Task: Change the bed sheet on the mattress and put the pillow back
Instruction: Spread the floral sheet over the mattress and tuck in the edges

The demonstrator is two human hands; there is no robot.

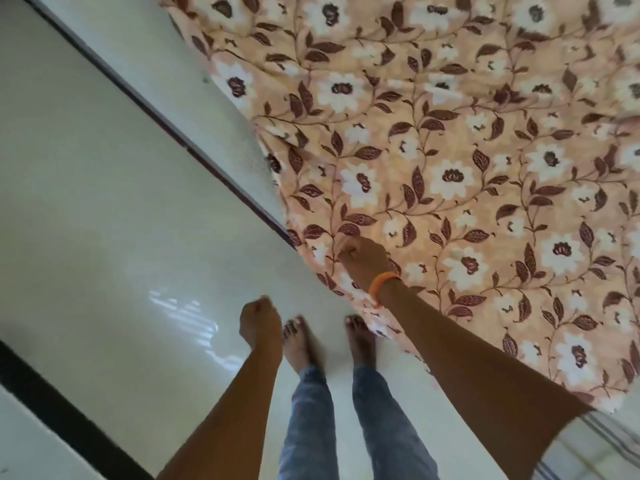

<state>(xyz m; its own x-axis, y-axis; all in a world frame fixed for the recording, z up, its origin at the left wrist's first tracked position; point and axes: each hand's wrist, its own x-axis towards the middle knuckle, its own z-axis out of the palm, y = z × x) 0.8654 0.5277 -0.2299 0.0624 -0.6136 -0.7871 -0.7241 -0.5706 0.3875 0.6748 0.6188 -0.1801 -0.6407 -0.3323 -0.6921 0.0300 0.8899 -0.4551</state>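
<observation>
1. Pale, glossy tiled floor (114, 237), crossed by a dark strip (152, 116) running diagonally from upper left toward the middle; window light reflected near the centre.
2. Second dark band (52, 400) along the lower left corner.
3. Peach floral sheet (467, 161), printed with white flowers and brown leaves, spread over the upper right and hanging down to the floor beside the feet; mattress beneath not visible.
4. Right hand (363, 259), with an orange band (382, 287) at the wrist, curled and pinching the sheet at its lower left edge.
5. Left hand (258, 320) held over the floor, well apart from the sheet, fingers curled in a loose fist, nothing visibly gripped.
6. Bare feet (298, 341) and blue jeans (311, 420) between the two forearms, right foot just beside the sheet's hem.
7. Striped cloth (595, 445) at lower right, partly cut off.
</observation>
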